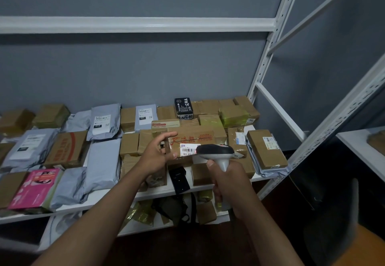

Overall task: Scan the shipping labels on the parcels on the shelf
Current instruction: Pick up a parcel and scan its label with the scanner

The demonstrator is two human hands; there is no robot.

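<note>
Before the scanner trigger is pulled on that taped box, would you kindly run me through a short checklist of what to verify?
1. Grey-and-black handheld barcode scanner gripped by the right hand: ok.
2. Brown taped cardboard box with red writing steadied by the left hand: ok, fingers at its left end.
3. White shipping label with barcode facing up: ok.
4. Label unobstructed: not ok, the scanner head covers its right end in this view.
5. Scanner beam landing on the barcode: cannot tell, no light line is visible.
6. Neighbouring labels out of the beam path, such as the one on the brown flat cardboard box to the right: cannot tell.
</note>
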